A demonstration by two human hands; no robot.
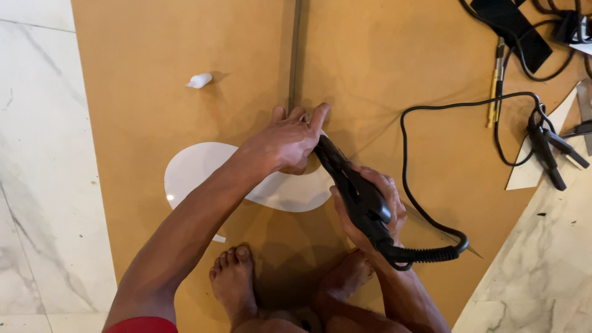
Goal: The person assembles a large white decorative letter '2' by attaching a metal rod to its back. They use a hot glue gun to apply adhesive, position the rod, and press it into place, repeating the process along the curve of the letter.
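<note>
My right hand [376, 206] grips a black corded hand tool [354, 191], its tip pointing up and left toward a white curved sheet piece [203, 166] lying on a brown board [154, 74]. My left hand [287, 139] presses flat on the right part of that white piece, fingers spread beside the tool's tip. The tool's black cord [431, 179] loops off to the right. My bare feet [234, 280] stand on the board below.
A small white tube [199, 80] lies on the board at upper left. A dark seam [296, 49] splits two boards. Cables, a black clamp-like tool [546, 148], a pen-like tool [496, 80] and a white triangular offcut [533, 172] lie at upper right. Marble floor [37, 154] surrounds.
</note>
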